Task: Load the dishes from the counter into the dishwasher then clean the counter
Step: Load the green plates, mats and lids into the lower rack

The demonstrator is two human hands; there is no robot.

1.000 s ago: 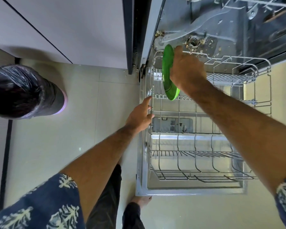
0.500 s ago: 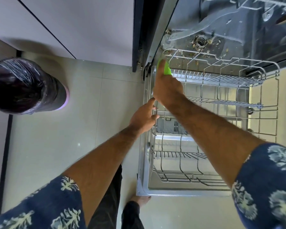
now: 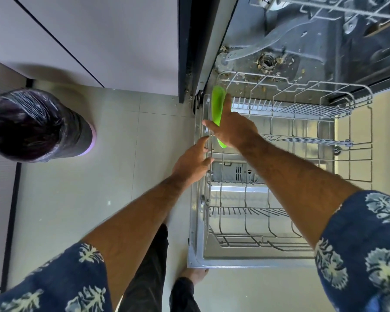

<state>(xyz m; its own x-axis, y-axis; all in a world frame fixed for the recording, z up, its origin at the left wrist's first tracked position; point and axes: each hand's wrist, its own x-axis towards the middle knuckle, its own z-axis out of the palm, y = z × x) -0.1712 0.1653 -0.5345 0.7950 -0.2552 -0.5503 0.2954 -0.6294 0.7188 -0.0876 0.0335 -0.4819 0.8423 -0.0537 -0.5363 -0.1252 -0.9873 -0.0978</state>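
Observation:
A green plate (image 3: 217, 104) stands on edge at the left side of the pulled-out lower dishwasher rack (image 3: 302, 140). My right hand (image 3: 232, 127) grips the plate, thumb on its left face and fingers on its right face. My left hand (image 3: 195, 159) rests on the rack's left rim just below, fingers extended against the wire. The rack holds no other dishes. The dishwasher door (image 3: 245, 262) lies open under the rack.
A dark bin lined with a black bag (image 3: 34, 124) stands on the tiled floor at left. Grey cabinet fronts (image 3: 99, 37) run along the top left. The dishwasher tub (image 3: 302, 52) shows a spray arm, food scraps and the upper rack. My foot (image 3: 194, 273) is near the door's corner.
My right hand has carried the green plate from the rack's back middle to its left side and lowered it between the wires. My left hand stays on the rack's rim.

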